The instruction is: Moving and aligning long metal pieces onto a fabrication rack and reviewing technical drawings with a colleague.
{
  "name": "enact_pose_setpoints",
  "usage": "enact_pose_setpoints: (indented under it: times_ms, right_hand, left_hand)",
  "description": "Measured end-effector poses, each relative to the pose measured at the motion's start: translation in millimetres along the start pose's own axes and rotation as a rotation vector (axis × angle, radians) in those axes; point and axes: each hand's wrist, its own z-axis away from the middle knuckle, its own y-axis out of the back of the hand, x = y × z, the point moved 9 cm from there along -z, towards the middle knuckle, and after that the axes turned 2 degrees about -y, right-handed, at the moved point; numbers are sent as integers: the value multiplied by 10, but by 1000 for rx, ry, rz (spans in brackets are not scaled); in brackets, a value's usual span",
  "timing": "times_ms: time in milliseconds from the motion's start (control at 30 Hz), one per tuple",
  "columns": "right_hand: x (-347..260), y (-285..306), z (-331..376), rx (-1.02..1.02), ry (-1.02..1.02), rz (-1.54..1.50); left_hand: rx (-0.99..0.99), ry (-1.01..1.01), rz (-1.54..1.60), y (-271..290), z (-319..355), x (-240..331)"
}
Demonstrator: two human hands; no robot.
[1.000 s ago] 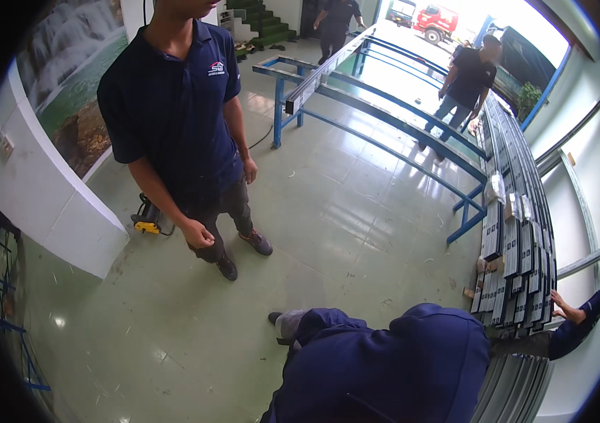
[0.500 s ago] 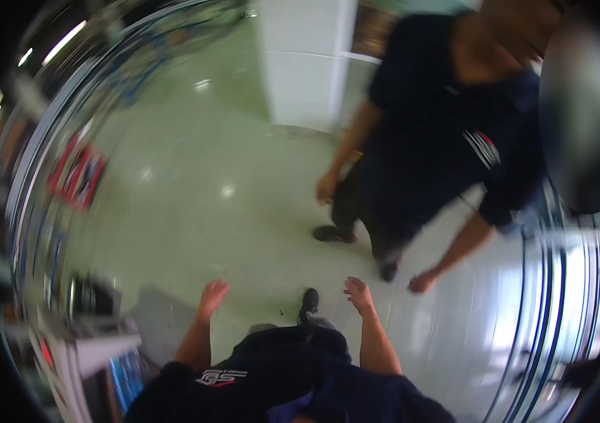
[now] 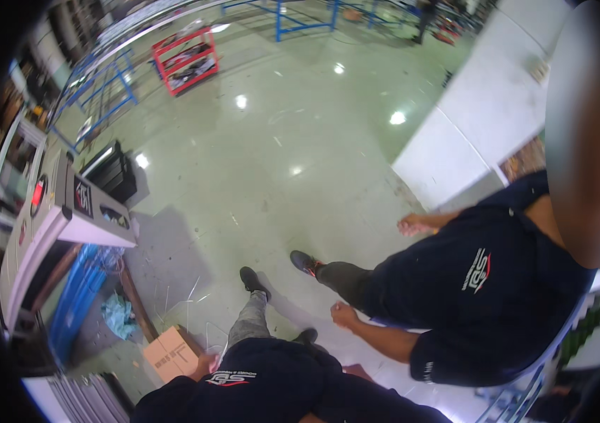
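Low at my left side, my left hand [image 3: 207,364] is partly covered by my dark sleeve; its fingers are too hidden to read. In the picture it appears beside a cardboard box [image 3: 173,352] on the floor; whether the two touch I cannot tell. Only a sliver of my right hand or forearm [image 3: 357,371] shows past my dark shirt [image 3: 279,374], its fingers out of sight. A co-worker in a dark shirt [image 3: 455,282] stands close on my right, one hand [image 3: 344,315] near my right side, the other hand [image 3: 412,225] farther forward.
At left stand a grey machine [image 3: 67,211] with blue curved parts, a black bin [image 3: 113,173] and a crumpled light-blue sheet [image 3: 118,315]. A red cart [image 3: 186,62] and blue frames [image 3: 307,25] are farther off. A white pillar [image 3: 455,141] rises right. Thin strips [image 3: 187,299] litter the floor.
My view has swung left, bringing the machine and box in. Both my hands have dropped from in front to my sides. The co-worker has come closer on my right.
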Motion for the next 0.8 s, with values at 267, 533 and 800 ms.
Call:
enact_pose_setpoints:
  times_ms: [267,533,800]
  right_hand:
    - [-2289,2576,-882,-35,494,1258]
    - [-4501,5874,-1887,533,255,720]
    - [-5215,8720,-3410,470,267,1150]
  left_hand:
    - [-228,-443,-643,-235,-528,1545]
    - [-50,-625,147,552,-658,5899]
    - [156,-589,228,1703,-1669,7833]
